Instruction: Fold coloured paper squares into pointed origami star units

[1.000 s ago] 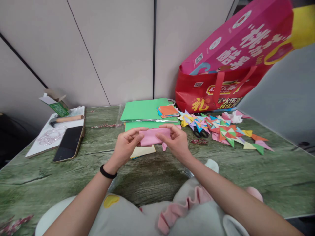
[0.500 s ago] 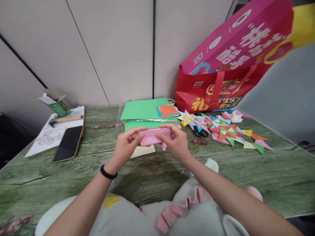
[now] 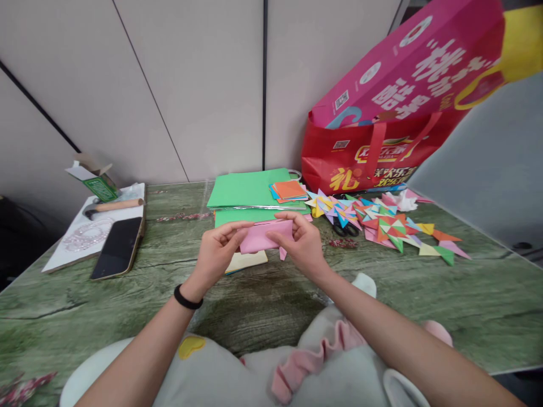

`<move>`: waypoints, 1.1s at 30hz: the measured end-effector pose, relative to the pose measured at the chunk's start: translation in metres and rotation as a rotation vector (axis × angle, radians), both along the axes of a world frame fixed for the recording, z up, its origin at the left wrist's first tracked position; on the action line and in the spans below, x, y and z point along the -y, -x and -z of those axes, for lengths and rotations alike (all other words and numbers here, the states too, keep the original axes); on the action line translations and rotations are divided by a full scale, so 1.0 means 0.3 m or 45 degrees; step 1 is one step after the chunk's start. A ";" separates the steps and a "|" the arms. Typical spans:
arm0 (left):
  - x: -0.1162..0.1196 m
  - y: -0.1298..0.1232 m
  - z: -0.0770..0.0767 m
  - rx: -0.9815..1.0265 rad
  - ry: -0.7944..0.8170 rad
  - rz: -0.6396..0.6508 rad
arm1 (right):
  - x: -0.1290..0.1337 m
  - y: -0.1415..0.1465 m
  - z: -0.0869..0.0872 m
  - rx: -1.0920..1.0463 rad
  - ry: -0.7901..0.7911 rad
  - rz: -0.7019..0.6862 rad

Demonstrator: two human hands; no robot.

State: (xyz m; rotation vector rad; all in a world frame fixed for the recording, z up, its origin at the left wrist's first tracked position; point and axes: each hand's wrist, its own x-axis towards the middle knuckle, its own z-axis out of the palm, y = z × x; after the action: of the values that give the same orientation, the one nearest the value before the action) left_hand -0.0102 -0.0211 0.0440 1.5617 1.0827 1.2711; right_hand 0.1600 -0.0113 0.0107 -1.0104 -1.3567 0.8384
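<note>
A folded piece of pink paper [image 3: 263,236] is held up between my two hands, above the table. My left hand [image 3: 218,249] pinches its left end between thumb and fingers. At the right end, my right hand [image 3: 303,242] grips it, with the thumb lying across the front face. Below the paper, partly hidden by it, lies a small stack of pale yellow paper [image 3: 249,260]. A pink paper scrap [image 3: 283,254] shows beside the right thumb. Green paper sheets [image 3: 246,189] lie just beyond my hands, with small orange paper squares [image 3: 290,190] on top.
Folded paper pieces [image 3: 394,229] in many colours spread at the right, near black-handled scissors [image 3: 345,228]. A red bag [image 3: 356,155] stands behind them. To the left are a phone [image 3: 117,247], a hammer [image 3: 114,207] and a green box [image 3: 99,183]. A wall closes off the back.
The left thumb and fingertips have shifted slightly along the paper's left end. Both hands still hold the pink paper in nearly the same place.
</note>
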 end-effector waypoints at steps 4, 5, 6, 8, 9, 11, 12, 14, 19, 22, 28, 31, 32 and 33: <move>-0.001 -0.001 0.001 0.010 0.014 0.001 | 0.000 0.000 -0.002 -0.007 0.020 0.002; -0.001 -0.001 0.001 0.009 0.014 0.001 | 0.000 0.000 -0.003 -0.010 0.028 0.004; -0.001 -0.001 0.001 0.007 0.012 0.000 | 0.000 0.000 -0.004 -0.017 0.036 0.006; -0.001 0.000 0.001 0.002 0.009 -0.002 | 0.000 0.001 -0.008 -0.053 0.047 -0.004; -0.001 0.000 0.001 0.001 0.009 -0.003 | 0.000 0.001 -0.010 -0.079 0.051 -0.014; -0.002 0.001 0.001 0.001 0.010 -0.001 | 0.000 0.003 -0.013 -0.136 0.062 -0.035; -0.002 0.001 0.001 -0.001 0.009 -0.005 | 0.000 0.004 -0.015 -0.168 0.068 -0.047; -0.002 0.001 0.001 -0.010 0.001 -0.030 | -0.001 0.006 -0.015 -0.243 0.081 -0.072; -0.001 -0.001 -0.003 -0.013 -0.016 -0.093 | -0.009 0.008 -0.010 -0.390 0.101 -0.095; -0.001 0.000 -0.003 -0.033 -0.028 -0.115 | -0.010 0.008 -0.009 -0.385 0.103 -0.079; 0.003 0.004 -0.003 -0.187 -0.173 -0.173 | -0.011 0.007 -0.009 -0.345 0.101 -0.059; 0.009 0.003 -0.009 -0.286 -0.255 -0.220 | -0.012 0.007 -0.009 -0.329 0.097 -0.045; 0.010 0.003 -0.011 -0.310 -0.267 -0.233 | -0.012 0.007 -0.009 -0.331 0.098 -0.044; 0.011 0.002 -0.012 -0.329 -0.275 -0.242 | -0.012 0.007 -0.009 -0.335 0.100 -0.044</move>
State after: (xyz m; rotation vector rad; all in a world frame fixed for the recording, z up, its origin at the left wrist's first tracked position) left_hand -0.0110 -0.0245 0.0476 1.8596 1.3174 1.3763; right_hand 0.1580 -0.0077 0.0134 -0.9027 -1.1270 1.0195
